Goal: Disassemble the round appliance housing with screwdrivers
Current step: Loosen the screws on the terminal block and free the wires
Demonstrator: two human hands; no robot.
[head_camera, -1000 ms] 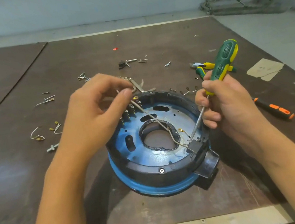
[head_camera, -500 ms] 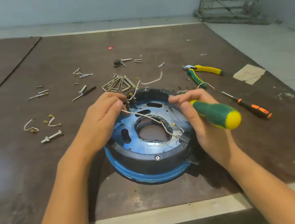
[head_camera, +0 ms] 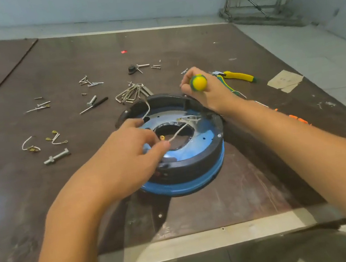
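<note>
Two hands work at the round housing (head_camera: pixel 186 169), which sits on the tabletop (head_camera: pixel 222 201) under and just beyond the left hand (head_camera: pixel 125 159). That hand pinches a white wire (head_camera: pixel 178 132) between thumb and fingertips, over the blue inner plate. At the housing's far rim the right hand (head_camera: pixel 211 96) is curled round a screwdriver (head_camera: pixel 198 82), yellow butt toward the camera. Just beyond this hand lie yellow-handled pliers (head_camera: pixel 238 75); to its left, hex keys (head_camera: pixel 132 94) and loose screws (head_camera: pixel 89 82).
</note>
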